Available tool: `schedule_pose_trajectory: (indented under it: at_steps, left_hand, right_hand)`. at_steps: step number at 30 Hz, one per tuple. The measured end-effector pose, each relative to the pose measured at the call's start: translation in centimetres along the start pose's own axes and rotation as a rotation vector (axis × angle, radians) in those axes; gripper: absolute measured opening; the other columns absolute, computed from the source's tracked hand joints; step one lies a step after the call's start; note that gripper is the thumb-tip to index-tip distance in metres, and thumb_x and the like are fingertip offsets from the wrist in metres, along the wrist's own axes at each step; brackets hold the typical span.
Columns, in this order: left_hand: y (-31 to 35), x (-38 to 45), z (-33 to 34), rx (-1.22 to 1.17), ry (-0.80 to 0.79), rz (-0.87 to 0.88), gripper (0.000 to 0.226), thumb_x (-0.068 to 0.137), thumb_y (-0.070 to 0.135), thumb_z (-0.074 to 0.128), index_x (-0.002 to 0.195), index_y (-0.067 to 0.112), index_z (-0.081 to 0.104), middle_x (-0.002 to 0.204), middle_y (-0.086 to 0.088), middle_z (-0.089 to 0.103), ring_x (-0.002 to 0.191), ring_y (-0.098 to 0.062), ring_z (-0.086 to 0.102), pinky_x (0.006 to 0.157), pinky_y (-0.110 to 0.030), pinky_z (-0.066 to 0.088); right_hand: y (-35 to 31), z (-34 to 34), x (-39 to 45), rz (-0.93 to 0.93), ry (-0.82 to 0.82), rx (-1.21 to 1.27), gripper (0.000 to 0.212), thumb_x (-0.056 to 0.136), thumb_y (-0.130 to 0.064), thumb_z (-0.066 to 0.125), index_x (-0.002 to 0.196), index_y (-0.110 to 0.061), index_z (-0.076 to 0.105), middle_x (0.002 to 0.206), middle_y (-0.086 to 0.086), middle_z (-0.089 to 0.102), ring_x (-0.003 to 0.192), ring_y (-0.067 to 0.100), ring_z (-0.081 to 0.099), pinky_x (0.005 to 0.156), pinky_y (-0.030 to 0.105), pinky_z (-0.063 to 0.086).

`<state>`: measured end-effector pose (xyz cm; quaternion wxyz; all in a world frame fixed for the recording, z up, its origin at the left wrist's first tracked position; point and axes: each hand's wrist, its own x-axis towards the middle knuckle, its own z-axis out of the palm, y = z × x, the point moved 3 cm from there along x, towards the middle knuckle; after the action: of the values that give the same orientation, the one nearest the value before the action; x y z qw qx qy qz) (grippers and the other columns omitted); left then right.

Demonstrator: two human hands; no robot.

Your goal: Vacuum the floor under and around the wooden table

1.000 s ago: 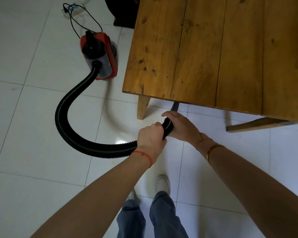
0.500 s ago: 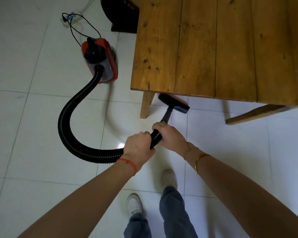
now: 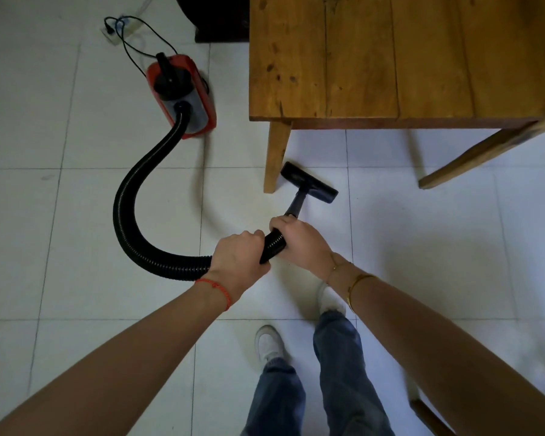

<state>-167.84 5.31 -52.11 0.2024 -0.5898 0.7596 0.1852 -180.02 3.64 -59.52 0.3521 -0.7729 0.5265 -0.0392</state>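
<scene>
You grip the hose (image 3: pixel 170 262) with your left hand (image 3: pixel 238 259) and right hand (image 3: pixel 302 240), the nozzle (image 3: pixel 309 187) beside the table leg (image 3: pixel 276 155) just outside the wooden table (image 3: pixel 390 58), so most floor looks left

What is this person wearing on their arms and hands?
Both forearms are bare, with no sleeves or gloves in view. The left hand has a thin red cord bracelet at the wrist. The right hand has a slim gold bangle and a finer gold chain nearer the wrist.
</scene>
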Motion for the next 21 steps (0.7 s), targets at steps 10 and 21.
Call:
schedule_pose_trajectory:
  at_steps: [10, 21]
  left_hand:
    - [3.8, 6.9, -1.8, 0.032, 0.052, 0.037, 0.023, 0.09, 0.03, 0.052, 0.106, 0.014, 0.05, 0.088, -0.004, 0.061, 0.076, -0.026, 0.06, 0.059, -0.029, 0.035]
    - [14.3, 18.2, -5.8, 0.005, 0.06, 0.101, 0.024, 0.091, 0.03, 0.053, 0.107, 0.013, 0.049, 0.083, -0.002, 0.057, 0.077, -0.023, 0.062, 0.057, -0.028, 0.035]
  right_hand:
    - [6.1, -3.8, 2.1, 0.126, 0.128, 0.016, 0.021, 0.08, -0.015, 0.065, 0.095, -0.006, 0.055, 0.091, 0.01, 0.06, 0.077, 0.023, 0.053, 0.062, 0.035, 0.05]
    - [18.5, -12.9, 3.5, 0.319, 0.128, -0.026, 0.025, 0.083, -0.016, 0.066, 0.102, -0.007, 0.052, 0.1, 0.012, 0.061, 0.088, 0.028, 0.06, 0.068, 0.036, 0.053]
